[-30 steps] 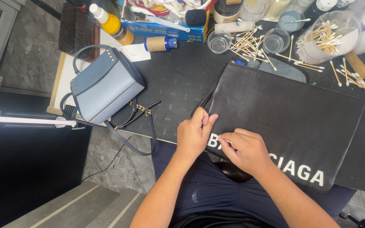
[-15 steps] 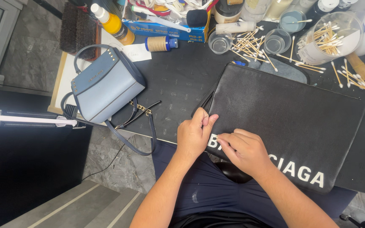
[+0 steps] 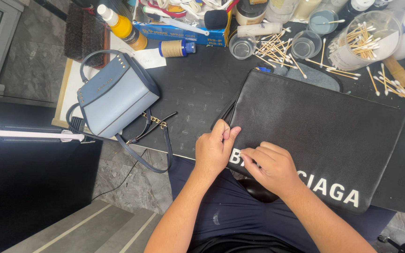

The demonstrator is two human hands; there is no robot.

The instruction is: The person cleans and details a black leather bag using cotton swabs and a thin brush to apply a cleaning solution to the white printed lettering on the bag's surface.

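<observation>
- Your left hand lies on the near left corner of the black leather pouch, fingers curled, fingertips pressing down on the leather beside the white lettering.
- Your right hand rests on the pouch just beside the left one, thumb and forefinger pinched together over the first white letters; whether anything is held between them, you cannot tell.
- Pouch lies flat on the black mat of the bench, near edge hanging over your lap.
- Blue handbag stands to the left on the bench, well apart from the pouch, its strap drooping over the edge.
- Cotton swabs lie scattered beyond the pouch, more in a clear tub.
- Yellow bottle at far left.
</observation>
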